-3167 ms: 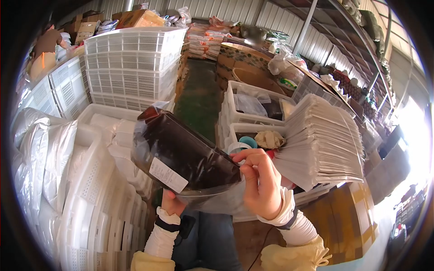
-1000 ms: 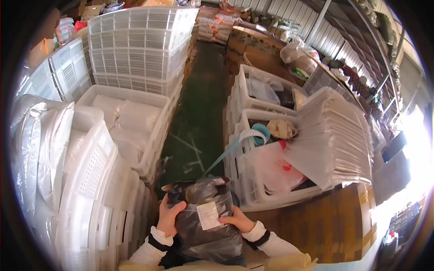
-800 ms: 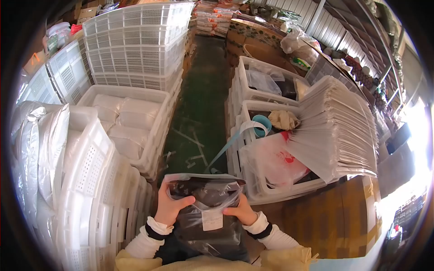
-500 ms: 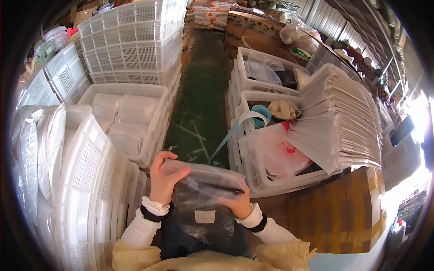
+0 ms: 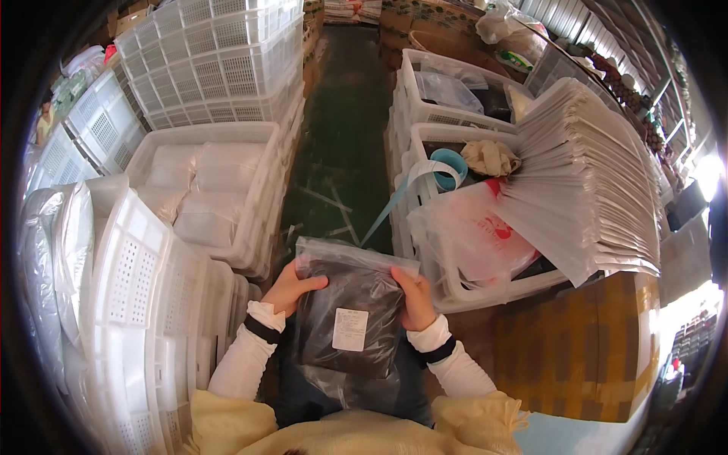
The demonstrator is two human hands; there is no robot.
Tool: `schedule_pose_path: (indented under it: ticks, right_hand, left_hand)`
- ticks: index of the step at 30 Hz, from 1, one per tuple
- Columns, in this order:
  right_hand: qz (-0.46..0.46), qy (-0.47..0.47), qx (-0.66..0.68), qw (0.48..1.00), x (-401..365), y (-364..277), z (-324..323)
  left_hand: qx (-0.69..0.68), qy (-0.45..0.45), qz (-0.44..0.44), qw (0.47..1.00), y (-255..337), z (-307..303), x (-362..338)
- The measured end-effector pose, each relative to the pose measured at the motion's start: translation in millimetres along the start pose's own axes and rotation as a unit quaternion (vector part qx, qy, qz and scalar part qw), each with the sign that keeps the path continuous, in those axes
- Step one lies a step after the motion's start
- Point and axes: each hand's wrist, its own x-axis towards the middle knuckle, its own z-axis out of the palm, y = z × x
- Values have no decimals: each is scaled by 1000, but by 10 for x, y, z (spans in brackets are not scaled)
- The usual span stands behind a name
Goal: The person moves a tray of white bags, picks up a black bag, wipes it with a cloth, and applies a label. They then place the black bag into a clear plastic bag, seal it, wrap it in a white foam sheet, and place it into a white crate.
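A clear plastic bag with something flat and dark inside hangs between my hands, over my lap. Its front bears a white printed label, too small to read. My left hand grips the bag's left side near the top, thumb across the front. On the opposite side, my right hand pinches the upper right edge in the same way. The fingers behind the bag are hidden. The bag's top strip lies flat across, and loose clear film hangs below the dark contents.
At left, a white crate holds several wrapped clear packages. More crates are stacked behind it. To the right, a fanned pile of white bags leans over a crate with a blue tape roll. A taped cardboard box stands nearby.
The bag has turned from tilted and bunched to facing me, so its label and dark contents show fully. Both hands have shifted down its sides, and my view has shifted slightly.
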Motion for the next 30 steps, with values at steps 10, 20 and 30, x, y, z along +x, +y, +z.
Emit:
schedule_pose_path:
  ticks: [10, 20, 30]
  right_hand:
    - [66, -5, 53, 996, 477, 40, -69]
    - [-79, -79, -552, 826, -180, 272, -360]
    - [-122, -20, -231, 965, -180, 405, -67]
  left_hand:
    - [-83, 128, -32, 988, 47, -62, 22]
    - [126, 39, -39, 990, -212, -146, -331]
    - [199, 42, 51, 978, -6, 197, -481]
